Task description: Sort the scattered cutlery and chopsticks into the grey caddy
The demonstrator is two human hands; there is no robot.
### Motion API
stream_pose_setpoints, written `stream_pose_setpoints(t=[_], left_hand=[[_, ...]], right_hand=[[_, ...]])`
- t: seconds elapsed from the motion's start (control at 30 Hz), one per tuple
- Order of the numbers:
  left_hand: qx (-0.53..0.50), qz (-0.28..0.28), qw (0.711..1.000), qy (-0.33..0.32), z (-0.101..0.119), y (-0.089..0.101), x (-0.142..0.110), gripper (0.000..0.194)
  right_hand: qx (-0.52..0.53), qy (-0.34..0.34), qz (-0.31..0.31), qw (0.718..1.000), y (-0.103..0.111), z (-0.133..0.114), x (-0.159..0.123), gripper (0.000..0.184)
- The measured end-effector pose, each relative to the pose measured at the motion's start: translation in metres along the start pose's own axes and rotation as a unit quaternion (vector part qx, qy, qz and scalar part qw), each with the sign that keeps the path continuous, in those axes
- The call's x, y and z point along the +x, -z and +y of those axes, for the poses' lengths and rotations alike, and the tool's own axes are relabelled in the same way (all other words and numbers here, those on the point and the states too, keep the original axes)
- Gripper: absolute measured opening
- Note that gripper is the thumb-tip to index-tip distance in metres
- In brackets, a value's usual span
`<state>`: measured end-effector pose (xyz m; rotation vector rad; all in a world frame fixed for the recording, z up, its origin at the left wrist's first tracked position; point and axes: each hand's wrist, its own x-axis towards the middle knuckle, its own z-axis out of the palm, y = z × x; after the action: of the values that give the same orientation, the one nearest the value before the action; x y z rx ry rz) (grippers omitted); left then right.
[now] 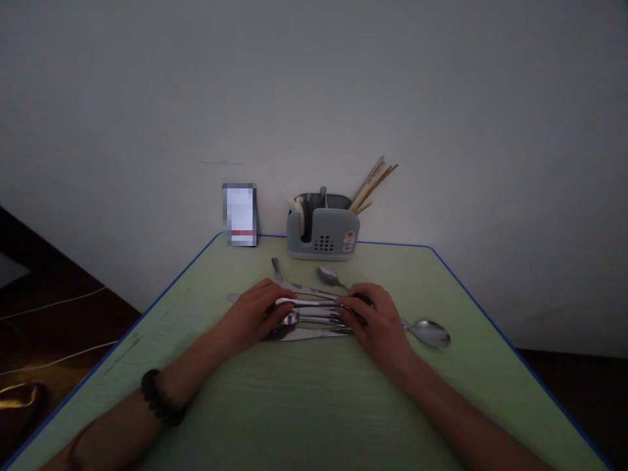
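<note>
A heap of metal cutlery [309,320] lies across the middle of a pale green table [304,405]. My left hand [255,313] curls over its left end, fingers bent around the handles. My right hand [377,322] covers the right end in the same way. Both hands press the pieces together from either side. One spoon bowl [432,332] sticks out to the right of my right hand. Another spoon [330,276] lies just behind the heap. A dark bead bracelet [157,398] sits on my left wrist.
A grey cutlery holder [321,234] with wooden chopsticks [373,183] stands at the table's far edge against the white wall. A small upright card [240,214] stands to its left. The table has a blue rim [147,311]; dark floor with cables lies to the left.
</note>
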<state>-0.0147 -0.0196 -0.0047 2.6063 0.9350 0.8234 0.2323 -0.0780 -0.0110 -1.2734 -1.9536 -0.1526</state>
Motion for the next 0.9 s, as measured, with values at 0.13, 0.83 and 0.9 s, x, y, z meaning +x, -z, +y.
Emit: stream_pose_setpoints(t=[0.13, 0.83, 0.9], left_hand=[[0.003, 0.025, 1.000, -0.019, -0.003, -0.002, 0.000, 0.022], [-0.061, 0.151, 0.982, -0.097, 0.024, -0.007, -0.005, 0.018], [-0.063, 0.147, 0.982, -0.104, 0.025, -0.007, -0.005, 0.017]], right_hand=[[-0.010, 0.006, 0.006, 1.000, 0.001, 0.000, 0.001, 0.015], [-0.157, 0.072, 0.049, 0.984, 0.017, -0.007, 0.008, 0.015], [-0.140, 0.069, 0.048, 0.987, 0.021, -0.003, 0.009, 0.016]])
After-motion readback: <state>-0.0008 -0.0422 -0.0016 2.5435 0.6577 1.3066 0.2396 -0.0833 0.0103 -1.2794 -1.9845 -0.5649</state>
